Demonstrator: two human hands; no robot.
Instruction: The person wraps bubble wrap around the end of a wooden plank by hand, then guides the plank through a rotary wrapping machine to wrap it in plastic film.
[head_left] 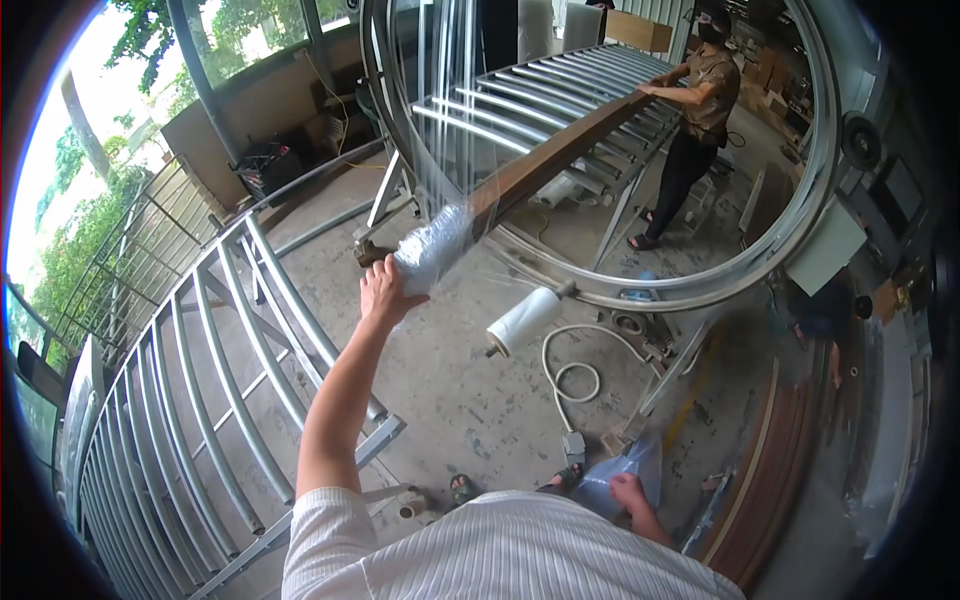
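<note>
My left hand [382, 292] grips the near end of a long brown plank [545, 165], its thumb and fingers around the end. Clear stretch film [435, 243] covers this end in crinkled layers. From there the plank runs through a large metal ring [590, 285], and strands of film stretch from its wrapped end up toward the top of the ring. Low by my right side, my right hand [632, 492] is closed on a clear plastic bag or sheet [622, 470]; which of the two I cannot tell.
Beyond the ring, a co-worker [705, 90] holds the plank's far part over a roller table [520, 90]. A film roll [525, 320] sticks out from the ring. Another roller conveyor [230, 330] curves along my left. A pale hose [560, 375] lies on the floor; brown planks [765, 480] lie right.
</note>
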